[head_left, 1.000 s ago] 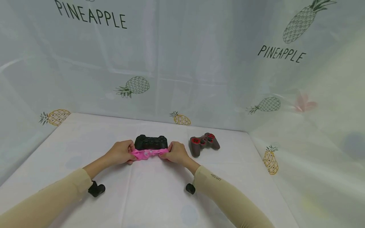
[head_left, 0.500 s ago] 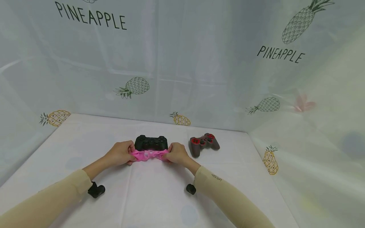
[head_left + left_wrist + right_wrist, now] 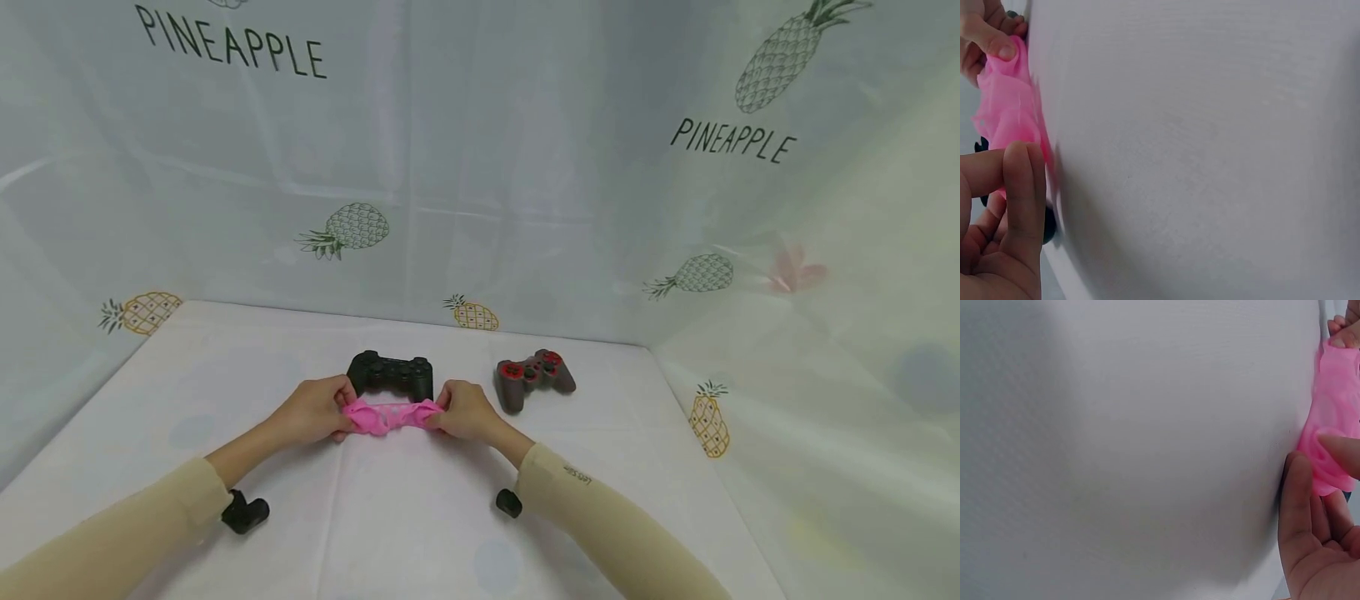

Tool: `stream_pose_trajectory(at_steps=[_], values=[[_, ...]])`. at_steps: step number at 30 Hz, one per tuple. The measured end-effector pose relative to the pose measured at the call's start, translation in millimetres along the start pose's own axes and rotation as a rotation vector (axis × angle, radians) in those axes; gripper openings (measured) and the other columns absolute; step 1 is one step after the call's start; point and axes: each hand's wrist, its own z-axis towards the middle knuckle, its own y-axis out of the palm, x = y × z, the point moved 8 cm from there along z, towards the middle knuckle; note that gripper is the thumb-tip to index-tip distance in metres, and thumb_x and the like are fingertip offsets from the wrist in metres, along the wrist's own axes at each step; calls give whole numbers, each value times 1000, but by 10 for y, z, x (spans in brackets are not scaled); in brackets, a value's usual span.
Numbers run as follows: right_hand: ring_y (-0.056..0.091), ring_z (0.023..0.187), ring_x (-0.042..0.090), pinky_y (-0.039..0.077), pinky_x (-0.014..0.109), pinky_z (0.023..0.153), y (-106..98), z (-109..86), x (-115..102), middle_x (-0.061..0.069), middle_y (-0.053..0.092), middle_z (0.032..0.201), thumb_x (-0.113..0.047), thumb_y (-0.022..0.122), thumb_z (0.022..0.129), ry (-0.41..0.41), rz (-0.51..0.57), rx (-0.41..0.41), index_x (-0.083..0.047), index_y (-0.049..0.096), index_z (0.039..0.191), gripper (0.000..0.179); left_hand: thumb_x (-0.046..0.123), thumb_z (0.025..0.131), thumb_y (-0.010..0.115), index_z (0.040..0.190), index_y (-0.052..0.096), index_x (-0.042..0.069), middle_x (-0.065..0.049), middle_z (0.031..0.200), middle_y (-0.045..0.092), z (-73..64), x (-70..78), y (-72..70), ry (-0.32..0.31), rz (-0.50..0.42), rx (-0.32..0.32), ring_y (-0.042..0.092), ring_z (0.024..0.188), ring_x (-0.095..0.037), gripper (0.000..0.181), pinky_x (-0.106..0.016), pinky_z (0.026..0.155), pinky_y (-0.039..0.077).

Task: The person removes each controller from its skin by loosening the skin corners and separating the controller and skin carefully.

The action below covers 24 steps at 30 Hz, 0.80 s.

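Note:
A soft pink silicone controller cover is stretched sideways between my two hands, with small openings along it. My left hand pinches its left end between thumb and fingers, and my right hand pinches the right end. Just beyond it sits a black game controller, whose near edge is overlapped by the cover in the head view. Up close in the left wrist view, the cover looks thin, wrinkled and rubbery. In the right wrist view a fold of the cover bulges by the right thumb.
A grey-brown controller with red buttons lies to the right of the black one. The table wears a white cloth. Behind it hangs a pineapple-print curtain. Black wrist cameras jut out below both sleeves.
Both hands have drawn the pink cover slightly toward me. More of the black controller now shows above it, and that controller has shifted slightly left and is a little more tilted.

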Motion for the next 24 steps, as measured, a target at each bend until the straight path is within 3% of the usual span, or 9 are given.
stream_pose_trajectory(at_steps=[12, 24], values=[[53, 66, 10, 42, 25, 59, -31, -17, -120, -4, 59, 69, -27, 90, 84, -106, -93, 83, -14, 62, 83, 31, 5, 85, 87, 103, 62, 5, -4, 83, 61, -91, 15, 7, 29, -46, 14, 68, 62, -14, 30, -29, 64, 49], [53, 64, 11, 42, 26, 57, -86, 16, -85, -4, 59, 66, -19, 86, 83, -76, -97, 182, -13, 61, 82, 26, 5, 84, 88, 105, 61, 6, -6, 88, 60, -36, 68, 79, 34, -66, 31, 68, 63, -14, 34, -27, 63, 50]])
